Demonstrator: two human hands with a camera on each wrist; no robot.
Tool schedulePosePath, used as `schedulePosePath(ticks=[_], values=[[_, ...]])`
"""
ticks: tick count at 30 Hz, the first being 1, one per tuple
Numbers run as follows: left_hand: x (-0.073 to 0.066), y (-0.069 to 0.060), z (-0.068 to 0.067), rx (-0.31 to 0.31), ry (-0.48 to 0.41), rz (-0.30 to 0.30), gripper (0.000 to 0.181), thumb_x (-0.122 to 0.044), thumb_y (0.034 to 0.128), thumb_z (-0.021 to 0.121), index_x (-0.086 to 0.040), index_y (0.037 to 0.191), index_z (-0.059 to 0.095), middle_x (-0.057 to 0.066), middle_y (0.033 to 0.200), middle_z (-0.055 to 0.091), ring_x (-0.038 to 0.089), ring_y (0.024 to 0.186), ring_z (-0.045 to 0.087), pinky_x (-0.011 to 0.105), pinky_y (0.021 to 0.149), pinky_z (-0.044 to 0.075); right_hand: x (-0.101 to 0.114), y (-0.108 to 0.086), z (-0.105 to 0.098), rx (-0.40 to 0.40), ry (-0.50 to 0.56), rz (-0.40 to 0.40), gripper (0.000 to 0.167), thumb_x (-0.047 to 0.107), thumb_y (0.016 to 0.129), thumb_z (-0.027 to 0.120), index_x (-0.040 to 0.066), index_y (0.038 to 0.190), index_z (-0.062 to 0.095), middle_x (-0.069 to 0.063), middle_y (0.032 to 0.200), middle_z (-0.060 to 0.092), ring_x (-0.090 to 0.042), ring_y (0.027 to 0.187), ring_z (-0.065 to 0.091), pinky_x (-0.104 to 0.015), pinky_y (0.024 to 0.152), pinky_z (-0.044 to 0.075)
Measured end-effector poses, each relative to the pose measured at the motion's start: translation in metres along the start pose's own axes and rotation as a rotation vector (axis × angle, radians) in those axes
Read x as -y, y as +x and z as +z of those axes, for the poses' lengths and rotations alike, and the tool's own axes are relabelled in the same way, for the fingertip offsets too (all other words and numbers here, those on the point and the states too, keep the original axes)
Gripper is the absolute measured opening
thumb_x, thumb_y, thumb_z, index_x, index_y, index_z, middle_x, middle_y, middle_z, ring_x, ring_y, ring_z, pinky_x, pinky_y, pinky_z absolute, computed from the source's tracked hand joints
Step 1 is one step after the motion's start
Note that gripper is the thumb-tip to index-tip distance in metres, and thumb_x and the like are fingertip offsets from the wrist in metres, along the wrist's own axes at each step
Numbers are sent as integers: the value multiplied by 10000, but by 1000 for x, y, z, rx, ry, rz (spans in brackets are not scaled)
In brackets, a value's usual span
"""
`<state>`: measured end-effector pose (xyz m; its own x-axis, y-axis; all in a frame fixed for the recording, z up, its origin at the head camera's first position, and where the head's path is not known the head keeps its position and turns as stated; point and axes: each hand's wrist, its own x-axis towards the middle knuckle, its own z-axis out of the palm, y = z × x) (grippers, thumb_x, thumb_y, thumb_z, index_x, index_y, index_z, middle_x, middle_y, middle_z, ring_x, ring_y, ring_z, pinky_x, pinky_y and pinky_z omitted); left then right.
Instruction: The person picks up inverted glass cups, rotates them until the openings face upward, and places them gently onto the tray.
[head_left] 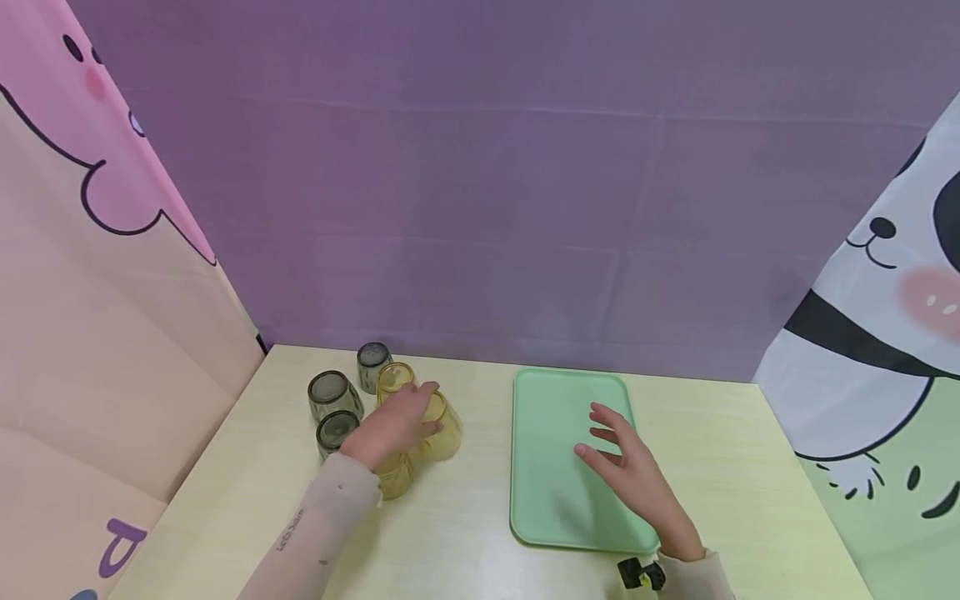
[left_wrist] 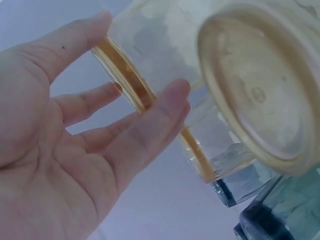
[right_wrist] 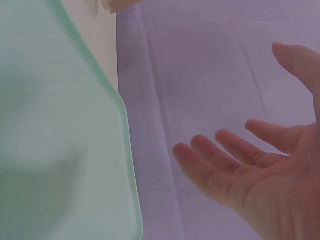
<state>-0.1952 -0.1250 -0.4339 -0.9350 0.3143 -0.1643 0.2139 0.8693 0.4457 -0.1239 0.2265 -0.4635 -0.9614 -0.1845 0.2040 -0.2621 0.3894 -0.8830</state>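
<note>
My left hand (head_left: 397, 425) reaches over a cluster of upside-down glasses. Its fingers and thumb spread around the base of a yellow glass (head_left: 444, 437), which stands on the table. In the left wrist view, the fingers of the left hand (left_wrist: 85, 130) lie along that glass's amber base edge (left_wrist: 120, 67); firm contact cannot be made out. Another yellow glass (head_left: 395, 377) stands behind the hand, and a third yellow glass (head_left: 395, 479) is partly covered by it. My right hand (head_left: 630, 475), fingers apart and holding nothing, hovers above a green tray (head_left: 543, 467).
Left of the yellow glasses stand three dark grey glasses: one at the back (head_left: 373, 367), one in the middle (head_left: 335, 396), one nearer (head_left: 337, 429). The light wooden table (head_left: 465, 533) meets a purple cloth backdrop (head_left: 480, 208). Printed cloths hang at both sides.
</note>
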Motion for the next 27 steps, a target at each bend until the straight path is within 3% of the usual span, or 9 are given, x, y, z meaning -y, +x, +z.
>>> schedulePosePath(ticks=[7,14,18,23,27], values=[[-5,-12,-11,-47,-130,89,671,-292,965,697,-35,1506,394,288,1450,443,454,1343,415,579,1058,396,0,0,-1,3,111,15,615,189,977,684,159,1513,384,-108,1462,456,-372,1317,482,-288,965,497],[-4,-24,-18,-65,-269,163,674,-299,970,690,-39,1514,389,176,1495,448,383,1377,404,554,1085,374,2,0,0,5,171,7,617,155,981,675,147,1521,375,-102,1468,444,-418,1319,458,-273,966,501],[-2,-27,-17,-79,-340,159,672,-332,974,681,-80,1524,387,140,1519,430,367,1370,420,553,1080,381,3,0,0,2,183,10,613,138,978,676,138,1516,383,-107,1464,445,-359,1309,481,-272,963,504],[0,-32,-18,-84,-440,128,660,-407,968,670,-185,1526,397,118,1502,453,409,1262,515,580,981,459,4,1,0,1,194,2,605,122,978,672,128,1511,386,-113,1457,446,-319,1301,494,-273,962,506],[1,-33,-18,-73,-550,108,666,-460,947,679,-265,1520,401,63,1499,456,357,1241,543,564,966,472,5,1,0,3,200,-2,606,116,979,670,126,1512,384,-110,1455,445,-292,1297,500,-276,965,505]])
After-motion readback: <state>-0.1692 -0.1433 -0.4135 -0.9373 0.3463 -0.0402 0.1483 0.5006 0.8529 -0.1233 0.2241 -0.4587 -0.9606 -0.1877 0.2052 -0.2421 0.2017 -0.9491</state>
